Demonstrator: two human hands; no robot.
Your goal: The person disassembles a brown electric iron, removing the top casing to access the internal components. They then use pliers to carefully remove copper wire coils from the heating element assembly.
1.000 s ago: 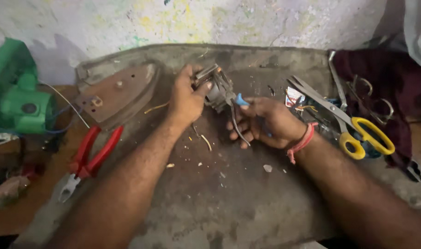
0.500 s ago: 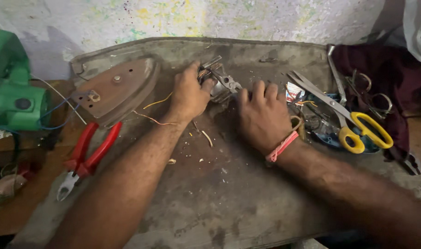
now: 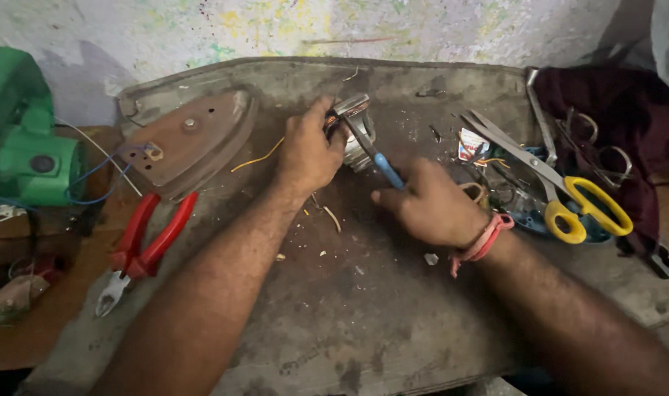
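Nearest the camera, the right hand (image 3: 429, 209), a red band at its wrist, is closed around a blue-handled tool (image 3: 375, 155) whose metal end reaches up to a small metal part (image 3: 356, 132). The left hand (image 3: 309, 154) grips that part from its left side, holding it on the grey pad (image 3: 349, 323) near the pad's far middle. Red pliers (image 3: 140, 246) lie at the left edge, an iron soleplate (image 3: 184, 139) beyond them, and yellow scissors (image 3: 561, 187) to the right.

A stained grey worktop (image 3: 393, 323) stood against a whitewashed wall (image 3: 276, 29) flecked with yellow and green paint, dimly lit.
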